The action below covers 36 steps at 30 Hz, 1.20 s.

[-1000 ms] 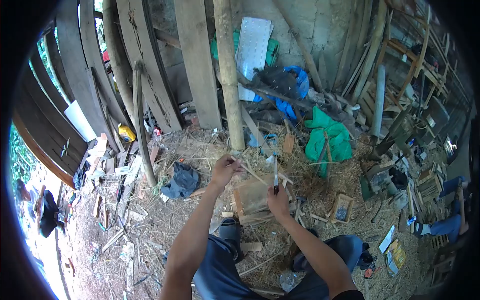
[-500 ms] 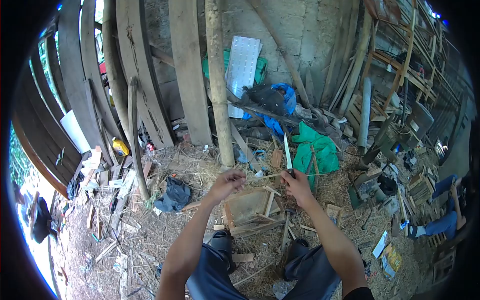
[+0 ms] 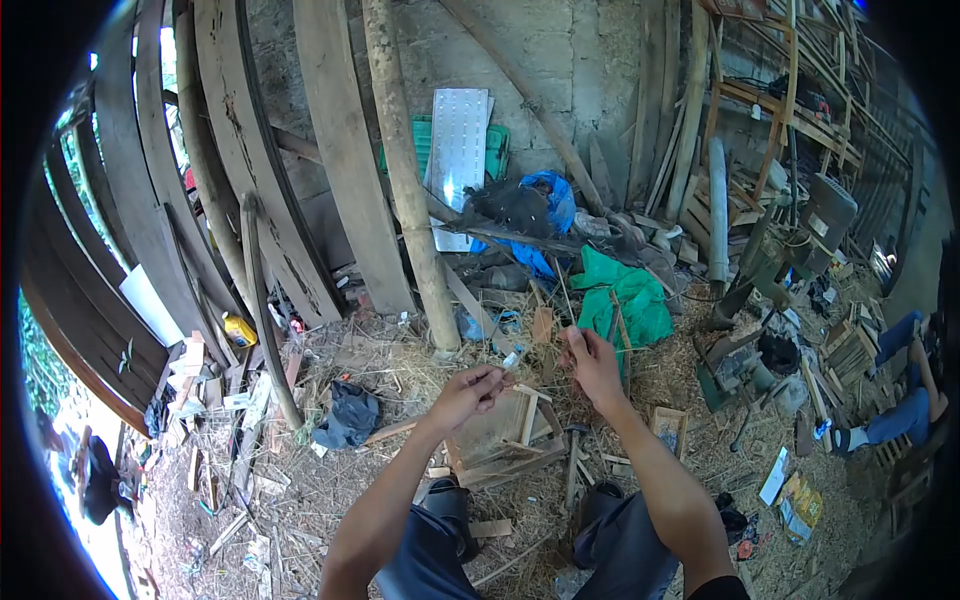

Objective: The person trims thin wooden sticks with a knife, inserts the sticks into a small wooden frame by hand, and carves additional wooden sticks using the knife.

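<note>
My right hand (image 3: 594, 368) is closed around the handle of a knife (image 3: 566, 292), whose blade points up and away and appears nearly edge-on as a thin line. My left hand (image 3: 468, 398) is beside it to the left, fingers curled in a pinch. A thin pale wooden strip was between the hands a moment ago; now hardly any of it can be made out at my left fingertips. Below both hands, a shallow wooden box (image 3: 487, 449) with loose slats lies on the ground in front of my feet.
A hammer-like tool (image 3: 573, 462) lies right of the box. Beyond are green plastic sheeting (image 3: 628, 298), a bamboo post (image 3: 405, 190) and a black bag (image 3: 347, 415). Leaning planks (image 3: 345, 150) line the left. A seated person's leg (image 3: 890, 427) shows at far right.
My left hand has lowered slightly and its fingers have curled in. My right hand has turned the knife, so its broad blade face no longer shows. The view has shifted a little.
</note>
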Each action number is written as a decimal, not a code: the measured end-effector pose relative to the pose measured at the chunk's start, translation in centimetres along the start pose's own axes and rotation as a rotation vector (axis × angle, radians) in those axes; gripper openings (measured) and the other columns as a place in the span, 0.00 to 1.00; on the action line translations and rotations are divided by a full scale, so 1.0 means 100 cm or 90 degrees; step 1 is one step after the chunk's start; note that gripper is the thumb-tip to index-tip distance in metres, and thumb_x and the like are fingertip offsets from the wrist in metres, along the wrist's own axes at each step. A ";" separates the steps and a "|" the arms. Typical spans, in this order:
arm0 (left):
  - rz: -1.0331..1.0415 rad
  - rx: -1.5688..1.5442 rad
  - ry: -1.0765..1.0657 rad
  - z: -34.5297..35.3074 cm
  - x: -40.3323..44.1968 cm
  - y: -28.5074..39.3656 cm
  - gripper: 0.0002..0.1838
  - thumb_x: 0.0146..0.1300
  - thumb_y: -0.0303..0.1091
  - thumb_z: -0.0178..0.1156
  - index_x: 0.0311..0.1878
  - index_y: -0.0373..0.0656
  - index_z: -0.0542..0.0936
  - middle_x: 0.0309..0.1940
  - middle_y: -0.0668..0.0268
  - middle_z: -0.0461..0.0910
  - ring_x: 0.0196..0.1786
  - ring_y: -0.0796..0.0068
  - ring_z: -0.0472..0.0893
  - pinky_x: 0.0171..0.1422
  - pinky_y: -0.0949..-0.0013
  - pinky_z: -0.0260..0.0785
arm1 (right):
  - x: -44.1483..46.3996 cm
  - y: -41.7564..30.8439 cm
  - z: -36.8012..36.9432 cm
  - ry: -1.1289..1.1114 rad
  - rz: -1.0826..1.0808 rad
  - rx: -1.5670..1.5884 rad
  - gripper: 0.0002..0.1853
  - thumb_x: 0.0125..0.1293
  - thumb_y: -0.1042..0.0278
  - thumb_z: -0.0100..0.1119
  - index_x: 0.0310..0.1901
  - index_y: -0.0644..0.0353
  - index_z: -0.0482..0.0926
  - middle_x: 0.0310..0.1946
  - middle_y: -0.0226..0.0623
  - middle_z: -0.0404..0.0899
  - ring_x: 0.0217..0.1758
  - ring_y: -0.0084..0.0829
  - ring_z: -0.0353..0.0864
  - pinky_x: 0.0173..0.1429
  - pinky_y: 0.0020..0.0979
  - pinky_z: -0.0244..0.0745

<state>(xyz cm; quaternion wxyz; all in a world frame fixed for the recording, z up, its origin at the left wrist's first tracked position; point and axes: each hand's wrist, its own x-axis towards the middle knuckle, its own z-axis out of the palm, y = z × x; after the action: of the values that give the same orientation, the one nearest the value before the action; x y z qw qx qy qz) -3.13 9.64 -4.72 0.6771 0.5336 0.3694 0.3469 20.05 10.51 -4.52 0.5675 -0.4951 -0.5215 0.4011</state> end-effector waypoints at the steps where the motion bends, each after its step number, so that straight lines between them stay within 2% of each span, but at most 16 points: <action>1: -0.010 -0.057 0.011 0.002 0.000 0.003 0.15 0.71 0.37 0.51 0.49 0.34 0.76 0.26 0.74 0.68 0.23 0.85 0.63 0.26 0.79 0.54 | 0.001 0.001 -0.002 -0.001 -0.002 0.002 0.21 0.71 0.50 0.50 0.34 0.64 0.75 0.21 0.28 0.74 0.24 0.18 0.68 0.30 0.25 0.63; 2: -0.019 -0.115 0.021 0.004 -0.001 0.005 0.15 0.71 0.37 0.51 0.50 0.34 0.76 0.26 0.74 0.66 0.23 0.85 0.61 0.26 0.79 0.52 | 0.000 0.003 -0.005 0.003 -0.008 -0.018 0.21 0.70 0.50 0.51 0.34 0.64 0.75 0.21 0.28 0.74 0.24 0.18 0.68 0.30 0.25 0.63; 7: -0.017 -0.139 0.041 0.004 0.000 0.005 0.13 0.72 0.36 0.50 0.50 0.36 0.75 0.27 0.73 0.68 0.24 0.86 0.63 0.27 0.80 0.54 | -0.004 0.004 -0.005 -0.009 -0.052 -0.091 0.19 0.69 0.53 0.53 0.36 0.65 0.76 0.21 0.29 0.74 0.24 0.18 0.69 0.30 0.26 0.64; 9: -0.003 -0.139 0.041 0.002 0.001 0.002 0.13 0.72 0.35 0.50 0.51 0.37 0.75 0.28 0.72 0.69 0.24 0.85 0.63 0.27 0.80 0.54 | -0.003 0.011 -0.001 -0.022 -0.090 -0.098 0.17 0.69 0.56 0.54 0.40 0.66 0.76 0.22 0.28 0.74 0.26 0.16 0.68 0.30 0.24 0.62; 13: 0.028 -0.165 0.045 0.001 0.002 0.000 0.12 0.70 0.33 0.51 0.54 0.40 0.73 0.30 0.71 0.71 0.25 0.85 0.65 0.28 0.80 0.55 | -0.012 0.001 0.005 -0.051 -0.083 -0.196 0.16 0.68 0.57 0.56 0.39 0.67 0.76 0.21 0.30 0.73 0.25 0.17 0.67 0.30 0.27 0.62; 16: 0.029 -0.180 0.055 0.009 -0.002 0.006 0.13 0.69 0.31 0.53 0.55 0.40 0.72 0.32 0.70 0.72 0.27 0.84 0.67 0.29 0.80 0.56 | -0.019 -0.009 0.011 -0.086 -0.143 -0.270 0.16 0.67 0.58 0.57 0.36 0.66 0.76 0.19 0.33 0.71 0.23 0.20 0.66 0.28 0.29 0.61; 18: 0.031 -0.182 0.071 0.009 -0.004 0.008 0.14 0.68 0.29 0.53 0.56 0.40 0.72 0.33 0.69 0.73 0.28 0.84 0.67 0.30 0.80 0.58 | -0.022 -0.011 0.013 -0.173 -0.128 -0.356 0.19 0.64 0.51 0.58 0.37 0.63 0.78 0.20 0.44 0.74 0.22 0.38 0.73 0.30 0.37 0.67; 19: 0.036 -0.185 0.039 0.007 -0.004 0.006 0.15 0.68 0.28 0.54 0.56 0.40 0.72 0.33 0.69 0.73 0.29 0.84 0.68 0.30 0.80 0.59 | -0.022 -0.012 0.016 -0.181 -0.144 -0.355 0.18 0.64 0.52 0.58 0.36 0.64 0.78 0.18 0.44 0.74 0.21 0.41 0.74 0.30 0.38 0.67; 26: 0.039 -0.163 0.002 0.003 -0.006 0.004 0.15 0.67 0.31 0.56 0.56 0.43 0.72 0.33 0.72 0.72 0.29 0.86 0.67 0.32 0.80 0.60 | -0.027 -0.021 0.027 -0.191 -0.133 -0.337 0.18 0.65 0.52 0.57 0.38 0.63 0.79 0.18 0.43 0.74 0.21 0.41 0.74 0.29 0.38 0.67; 28: 0.038 -0.158 0.008 0.003 -0.005 0.004 0.15 0.67 0.31 0.56 0.56 0.43 0.72 0.32 0.73 0.72 0.28 0.86 0.67 0.32 0.80 0.60 | -0.029 -0.020 0.027 -0.180 -0.170 -0.335 0.17 0.67 0.56 0.56 0.39 0.67 0.79 0.16 0.41 0.70 0.19 0.28 0.64 0.26 0.33 0.61; 33: 0.033 -0.132 -0.003 0.006 -0.006 0.007 0.13 0.67 0.31 0.56 0.54 0.43 0.73 0.31 0.74 0.71 0.27 0.88 0.65 0.31 0.81 0.58 | -0.029 -0.023 0.024 -0.188 -0.166 -0.351 0.17 0.67 0.56 0.56 0.39 0.67 0.79 0.17 0.42 0.72 0.18 0.30 0.66 0.27 0.33 0.63; 35: 0.027 -0.152 -0.006 0.009 -0.007 0.008 0.13 0.66 0.28 0.55 0.52 0.40 0.72 0.32 0.72 0.71 0.27 0.87 0.66 0.29 0.82 0.57 | -0.030 -0.024 0.020 -0.179 -0.174 -0.360 0.17 0.67 0.56 0.56 0.39 0.66 0.79 0.17 0.42 0.72 0.18 0.31 0.67 0.27 0.34 0.63; 36: 0.027 -0.147 -0.014 0.010 -0.006 0.009 0.13 0.66 0.28 0.55 0.52 0.40 0.72 0.32 0.72 0.71 0.27 0.87 0.66 0.29 0.82 0.57 | -0.029 -0.024 0.019 -0.183 -0.161 -0.384 0.18 0.66 0.54 0.56 0.38 0.65 0.80 0.18 0.44 0.74 0.21 0.39 0.72 0.29 0.37 0.66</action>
<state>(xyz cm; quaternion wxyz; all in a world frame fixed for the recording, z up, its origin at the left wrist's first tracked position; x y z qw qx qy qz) -2.62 8.82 -3.56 0.7304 0.4640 0.3079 0.3955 17.63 7.55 -2.81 0.3618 -0.5103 -0.7482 0.2212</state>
